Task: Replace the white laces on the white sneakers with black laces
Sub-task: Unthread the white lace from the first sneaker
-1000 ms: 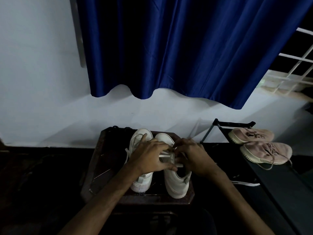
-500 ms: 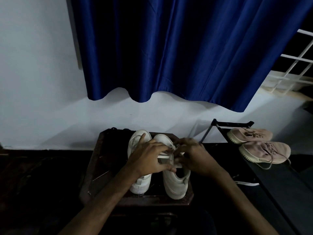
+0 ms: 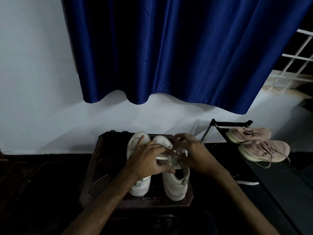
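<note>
Both arms are bare. The left forearm comes in from the 7 o'clock edge and runs toward 1 o'clock; the right forearm comes in from 5 o'clock and runs toward 11 o'clock, so the wrists converge just below centre. The left hand lies back-up, its knuckles arched. Its index finger points to 12 o'clock, the other fingers curl toward 3 o'clock, and the thumb is tucked beneath them at 4 o'clock. The right hand sits just beside it at 3 o'clock, also back-up, its fingertips meeting the left's. Its fingers are splayed toward 11 o'clock and blurred, so neither hand's grasp can be made out.
</note>
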Demonstrator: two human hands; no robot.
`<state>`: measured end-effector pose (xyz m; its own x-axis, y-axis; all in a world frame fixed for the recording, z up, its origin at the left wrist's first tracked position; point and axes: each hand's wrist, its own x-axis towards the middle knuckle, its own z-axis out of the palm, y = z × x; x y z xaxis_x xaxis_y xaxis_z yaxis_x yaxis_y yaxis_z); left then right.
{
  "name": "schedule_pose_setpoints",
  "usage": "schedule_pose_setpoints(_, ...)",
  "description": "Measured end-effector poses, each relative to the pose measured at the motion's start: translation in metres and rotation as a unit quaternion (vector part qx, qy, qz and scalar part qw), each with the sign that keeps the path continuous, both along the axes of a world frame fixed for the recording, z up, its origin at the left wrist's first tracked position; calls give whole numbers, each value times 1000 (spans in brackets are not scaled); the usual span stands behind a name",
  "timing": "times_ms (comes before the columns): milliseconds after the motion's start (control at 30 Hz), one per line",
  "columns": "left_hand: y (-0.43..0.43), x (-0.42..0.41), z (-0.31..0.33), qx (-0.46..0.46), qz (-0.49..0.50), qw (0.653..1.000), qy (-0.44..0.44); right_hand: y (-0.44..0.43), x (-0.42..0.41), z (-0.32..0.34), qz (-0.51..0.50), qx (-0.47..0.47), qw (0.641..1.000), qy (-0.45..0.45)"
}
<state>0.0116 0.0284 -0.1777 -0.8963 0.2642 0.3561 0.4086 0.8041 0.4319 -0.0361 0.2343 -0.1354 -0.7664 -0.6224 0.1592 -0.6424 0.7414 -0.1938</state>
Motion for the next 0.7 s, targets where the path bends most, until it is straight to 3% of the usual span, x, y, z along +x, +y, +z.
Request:
schedule_pose_setpoints(67,1,-1,1,-8,4,1000,-1,-6,4,-5,28,40,999,9)
schedule_pose_setpoints(200,1,1,0,-19,6,1000,-2,-5,4,-15,5,2,998,57)
schedule_pose_setpoints(267,0,2,1,-25,2,1000,5,9,-8,-7,-81,-44,989,118)
schedule_pose_setpoints(333,-1,2,2,-25,0,1000,7,24,-22,7,-204,-162,958,120)
schedule_pose_setpoints(433,-1,2,2,-19,0,1000,11,30,-36,24,-304,-334,891,45)
schedule_pose_setpoints(500,0,0,0,-8,10,999,38,22,-39,38,-308,-416,855,-44)
schedule_pose_setpoints(567,1,-1,-1,-6,21,998,53,8,-39,58,-260,-498,809,-172)
schedule_pose_setpoints(700,-1,0,0,5,14,999,33,-31,-41,101,-140,-536,775,-304)
